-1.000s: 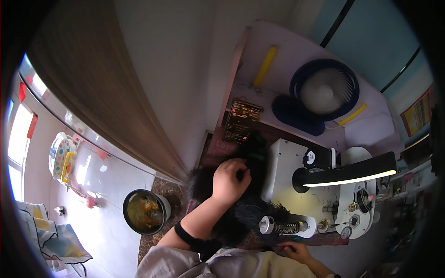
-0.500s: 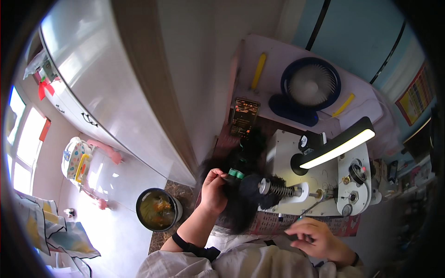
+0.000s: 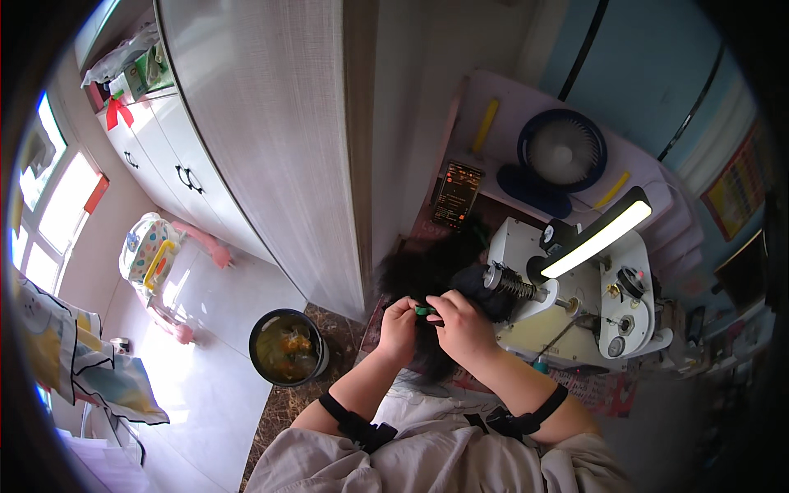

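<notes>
My left hand (image 3: 398,330) and my right hand (image 3: 462,329) meet over a mass of black hair (image 3: 408,275), fingertips pinched together. Between them shows a small green piece (image 3: 423,311), which looks like a hair clip; both hands grip it, and the fingers cover part of it. More of the dark hair hangs below the hands. Just to the right of my right hand stands a white sewing machine (image 3: 526,333) with a spring-loaded shaft (image 3: 514,283), close to a round dark bundle of hair. A lit lamp bar (image 3: 600,234) reaches over the machine.
Behind the hair a phone (image 3: 457,195) with a lit screen leans near a blue desk fan (image 3: 563,150). A dark bucket (image 3: 321,361) with liquid and orange scraps stands to the left, beside a tall cabinet panel (image 3: 271,123). A pink-legged child's seat (image 3: 152,255) is farther left.
My right hand has come from the machine's front edge up and left to the green piece, joining my left hand there. The view has shifted, showing more of the cabinet.
</notes>
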